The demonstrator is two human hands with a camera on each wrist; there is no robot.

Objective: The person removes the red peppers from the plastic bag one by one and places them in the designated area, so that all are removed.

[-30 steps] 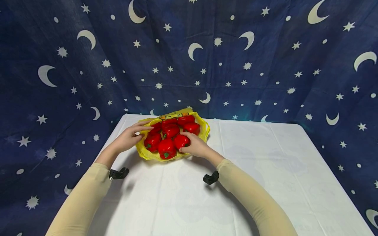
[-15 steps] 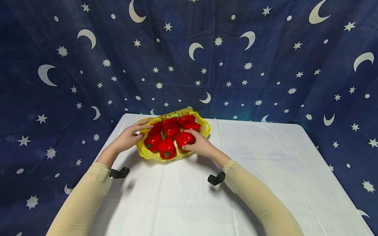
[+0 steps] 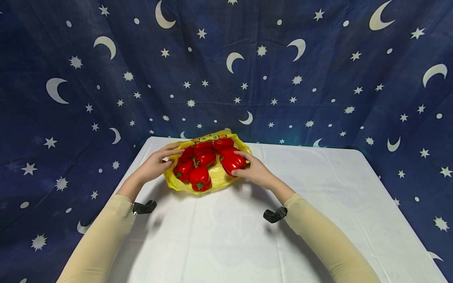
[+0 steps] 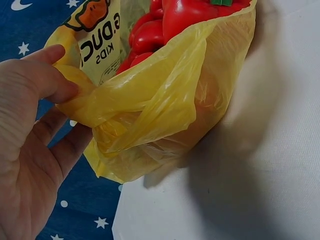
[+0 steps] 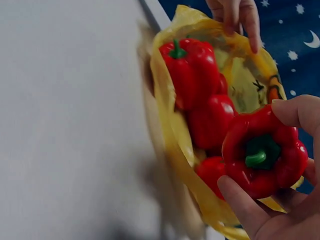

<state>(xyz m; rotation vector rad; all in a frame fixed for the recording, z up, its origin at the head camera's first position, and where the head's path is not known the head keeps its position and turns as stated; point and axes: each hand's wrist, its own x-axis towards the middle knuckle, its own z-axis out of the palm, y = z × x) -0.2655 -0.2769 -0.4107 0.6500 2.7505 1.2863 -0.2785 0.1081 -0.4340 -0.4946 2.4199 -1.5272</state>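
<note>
A yellow plastic bag (image 3: pixel 220 179) lies with its mouth spread, several red bell peppers inside. My left hand (image 3: pixel 153 166) is at the bag's left rim; in the left wrist view its fingers pinch the thin yellow film (image 4: pixel 165 100). My right hand (image 3: pixel 259 173) grips one red bell pepper (image 3: pixel 232 163) between thumb and fingers over the right side of the bag. That pepper's green stem (image 5: pixel 257 159) faces the right wrist camera. Beneath it, other red peppers (image 5: pixel 212 120) rest in the bag. One pepper (image 3: pixel 200 179) sits near the front rim, stem toward me.
The bag stands at the far left part of a table with a white cloth (image 3: pixel 219 236). Behind it hangs a dark blue curtain (image 3: pixel 212 67) with moons and stars. A black wrist band (image 3: pixel 275 215) shows below the right arm.
My right hand has moved to the right with the gripped pepper, from the bag's front middle to its right side, uncovering yellow film. The left hand stays at the rim.
</note>
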